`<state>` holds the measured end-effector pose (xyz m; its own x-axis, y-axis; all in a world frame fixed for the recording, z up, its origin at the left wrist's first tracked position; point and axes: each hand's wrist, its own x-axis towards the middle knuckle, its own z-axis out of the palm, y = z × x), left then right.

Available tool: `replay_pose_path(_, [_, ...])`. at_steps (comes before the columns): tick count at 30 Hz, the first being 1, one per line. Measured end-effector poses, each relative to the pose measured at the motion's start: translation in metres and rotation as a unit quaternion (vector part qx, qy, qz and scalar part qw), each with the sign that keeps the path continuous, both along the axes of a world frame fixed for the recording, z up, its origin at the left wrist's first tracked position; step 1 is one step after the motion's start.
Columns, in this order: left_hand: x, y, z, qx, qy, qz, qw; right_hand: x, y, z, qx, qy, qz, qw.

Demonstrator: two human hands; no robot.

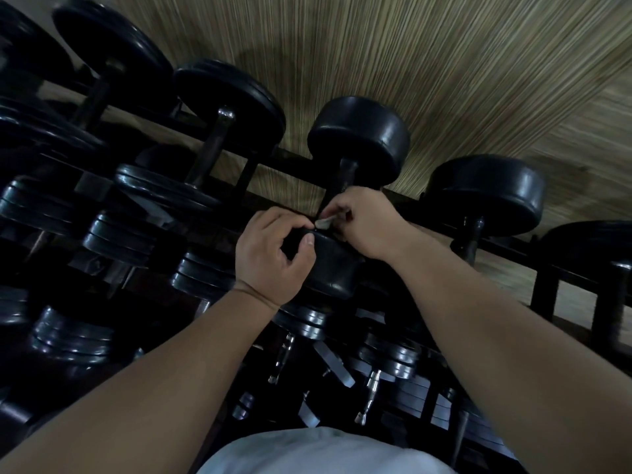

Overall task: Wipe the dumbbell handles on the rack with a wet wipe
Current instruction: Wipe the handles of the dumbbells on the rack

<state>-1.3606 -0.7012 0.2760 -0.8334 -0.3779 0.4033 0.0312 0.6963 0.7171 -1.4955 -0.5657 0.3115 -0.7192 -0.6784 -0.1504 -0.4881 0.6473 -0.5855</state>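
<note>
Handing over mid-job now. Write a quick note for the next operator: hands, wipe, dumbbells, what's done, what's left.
Left hand: grips the near head of the round-headed dumbbell.
Right hand: pinches the wet wipe against that dumbbell's handle.
Done: cannot tell which handles are already wiped.
Left: finish this handle, then probably the other dumbbells on the rack.

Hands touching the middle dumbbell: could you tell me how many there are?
2: the left hand grips its near head; the right hand holds the wet wipe at its handle.
</note>
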Motion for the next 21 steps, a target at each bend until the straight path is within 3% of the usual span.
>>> replay_pose_path(3, [0.0,0.0,0.0,0.002,-0.001,-0.003,1.0,0.001,0.0,0.003,-0.059,-0.075,-0.131,0.987])
replay_pose_path(6, [0.0,0.001,0.0,0.005,-0.004,-0.004,1.0,0.001,0.001,-0.001,-0.153,-0.145,-0.298,0.931])
replay_pose_path(8, [0.001,0.001,0.001,0.003,-0.005,-0.005,1.0,-0.002,0.001,-0.005,-0.172,-0.137,-0.353,0.909])
replay_pose_path(14, [0.001,0.0,0.002,-0.01,-0.013,-0.009,1.0,-0.001,-0.004,-0.012,-0.22,-0.087,-0.405,0.884])
replay_pose_path(17, [0.0,0.001,0.003,-0.011,-0.018,-0.014,1.0,0.002,-0.004,-0.019,-0.243,-0.112,-0.423,0.866])
replay_pose_path(21, [0.0,-0.001,0.004,-0.018,-0.016,-0.022,0.999,0.008,-0.002,-0.022,-0.25,-0.156,-0.381,0.876])
